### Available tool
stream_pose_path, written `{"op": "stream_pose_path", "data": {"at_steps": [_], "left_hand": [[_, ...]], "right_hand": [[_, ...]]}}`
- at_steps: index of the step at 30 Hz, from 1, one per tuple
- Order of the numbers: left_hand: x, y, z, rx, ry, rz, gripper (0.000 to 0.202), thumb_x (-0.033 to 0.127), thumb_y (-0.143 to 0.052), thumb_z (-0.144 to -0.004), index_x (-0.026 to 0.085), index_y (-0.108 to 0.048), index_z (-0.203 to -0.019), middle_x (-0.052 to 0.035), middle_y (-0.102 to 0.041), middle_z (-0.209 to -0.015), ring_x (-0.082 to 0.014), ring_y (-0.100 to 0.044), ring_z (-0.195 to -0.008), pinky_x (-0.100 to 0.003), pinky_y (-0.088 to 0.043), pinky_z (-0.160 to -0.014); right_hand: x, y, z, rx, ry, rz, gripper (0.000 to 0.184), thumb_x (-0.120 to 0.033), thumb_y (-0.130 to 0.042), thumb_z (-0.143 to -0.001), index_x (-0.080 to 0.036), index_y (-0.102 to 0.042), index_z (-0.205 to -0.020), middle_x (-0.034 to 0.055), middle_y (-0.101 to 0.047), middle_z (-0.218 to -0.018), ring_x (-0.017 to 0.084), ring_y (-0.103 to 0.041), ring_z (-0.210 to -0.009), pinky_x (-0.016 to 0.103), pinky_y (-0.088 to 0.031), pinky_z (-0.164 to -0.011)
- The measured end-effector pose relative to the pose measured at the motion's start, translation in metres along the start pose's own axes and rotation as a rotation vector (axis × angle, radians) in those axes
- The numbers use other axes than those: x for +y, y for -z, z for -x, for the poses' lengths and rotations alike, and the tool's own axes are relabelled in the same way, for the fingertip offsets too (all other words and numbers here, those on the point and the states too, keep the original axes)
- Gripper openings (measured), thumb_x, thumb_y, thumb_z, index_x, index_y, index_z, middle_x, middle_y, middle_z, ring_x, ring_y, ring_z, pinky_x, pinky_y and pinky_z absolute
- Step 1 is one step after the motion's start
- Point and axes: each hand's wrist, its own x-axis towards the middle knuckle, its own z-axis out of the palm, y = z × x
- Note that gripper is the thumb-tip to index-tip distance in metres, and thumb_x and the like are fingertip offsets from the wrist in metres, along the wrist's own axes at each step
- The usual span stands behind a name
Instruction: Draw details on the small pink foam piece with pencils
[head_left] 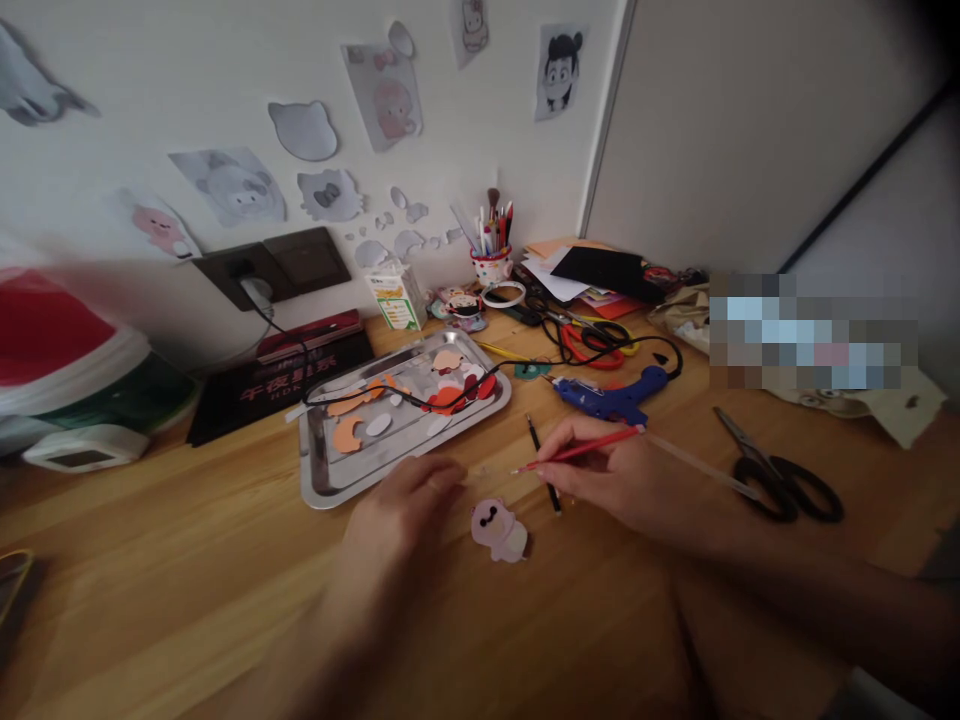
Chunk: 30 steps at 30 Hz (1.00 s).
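My right hand (607,480) is closed around a thin red pencil (581,449), its tip pointing left toward my left hand. My left hand (409,505) rests on the wooden desk (187,590) with its fingers pinched together; whatever they hold is too small to make out. A small pink paper character (497,530) lies on the desk just below and between both hands. A black pencil (541,462) lies on the desk partly under my right hand.
A metal tray (330,480) with several paper cut-outs sits behind my left hand. A blue glue gun (611,397) with a black cord, black scissors (780,478), red-handled scissors (596,343), a pen cup (491,262) and paper stacks (600,270) lie further back and right.
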Motion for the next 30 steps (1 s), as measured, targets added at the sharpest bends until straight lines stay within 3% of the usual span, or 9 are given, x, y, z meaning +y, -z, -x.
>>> {"op": "stream_pose_path", "data": {"at_steps": [4, 7, 17, 30], "left_hand": [[0.028, 0.003, 0.024, -0.012, -0.254, -0.115, 0.032, 0.016, -0.029, -0.093, 0.012, -0.058, -0.106, -0.0113, -0.065, -0.096, -0.0188, -0.061, -0.082, -0.029, -0.055, -0.063], [0.044, 0.003, 0.03, -0.029, -0.343, -0.233, 0.036, 0.012, -0.025, -0.093, 0.006, -0.057, -0.106, -0.0135, -0.068, -0.095, -0.02, -0.063, -0.079, -0.027, -0.056, -0.058], [0.046, -0.004, 0.022, -0.024, -0.371, -0.345, 0.039, 0.008, -0.023, -0.091, 0.002, -0.06, -0.099, -0.0157, -0.07, -0.09, -0.0206, -0.065, -0.068, -0.029, -0.058, -0.05], [0.047, -0.006, 0.025, -0.085, -0.378, -0.379, 0.038, 0.002, -0.023, -0.088, -0.001, -0.058, -0.102, -0.0189, -0.069, -0.095, -0.0225, -0.066, -0.072, -0.031, -0.059, -0.053]], "right_hand": [[0.004, -0.007, 0.0, -0.064, 0.029, 0.063, 0.005, -0.018, -0.055, -0.079, -0.019, -0.052, -0.076, -0.0047, -0.052, -0.067, 0.008, -0.047, -0.059, 0.019, -0.037, -0.051], [0.01, -0.012, -0.004, -0.131, 0.048, 0.075, 0.004, -0.015, -0.051, -0.079, -0.019, -0.054, -0.078, -0.0037, -0.054, -0.069, 0.008, -0.047, -0.06, 0.019, -0.037, -0.052], [0.018, -0.02, -0.011, -0.169, 0.119, 0.133, 0.011, -0.009, -0.052, -0.067, -0.018, -0.056, -0.073, -0.0052, -0.054, -0.061, 0.008, -0.044, -0.055, 0.019, -0.033, -0.049], [0.017, -0.022, -0.009, -0.164, 0.151, 0.183, 0.007, -0.013, -0.055, -0.07, -0.018, -0.058, -0.072, -0.004, -0.057, -0.062, 0.009, -0.047, -0.056, 0.021, -0.035, -0.05]]}}
